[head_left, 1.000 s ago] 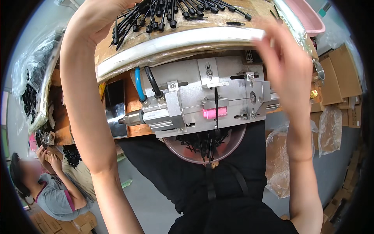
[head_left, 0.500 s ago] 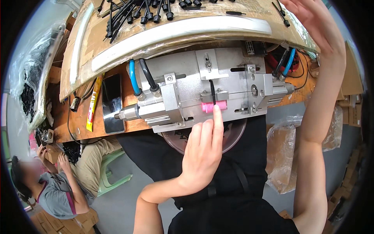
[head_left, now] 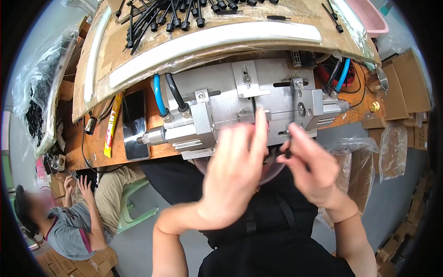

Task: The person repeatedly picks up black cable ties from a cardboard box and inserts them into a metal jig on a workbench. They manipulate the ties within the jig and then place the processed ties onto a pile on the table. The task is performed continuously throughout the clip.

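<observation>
The metal fixture (head_left: 226, 104) lies on the bench before me, a slim black rod (head_left: 254, 104) at its middle. My left hand (head_left: 233, 173) is blurred, its index finger stretched up at the middle of the fixture, the other fingers loosely bent. That hand mostly hides the pink block under the rod. Just right of it, my right hand (head_left: 314, 168) is closed in a pinch on a small black part, over the fixture's front edge. Below both hands, a round translucent bowl (head_left: 272, 175) shows in part at my lap.
Black stick-like parts with caps (head_left: 184, 16) lie on a cardboard-covered shelf (head_left: 230, 53) behind the fixture. Blue hoses (head_left: 159, 94) feed its sides. A phone (head_left: 134, 122) and a yellow packet (head_left: 112, 127) lie left. Another person (head_left: 74, 226) sits at lower left.
My right hand has come down from the upper right to the fixture's front, now pinching a small black part. My left hand has shifted slightly left, its index finger moving up off the rod's lower end.
</observation>
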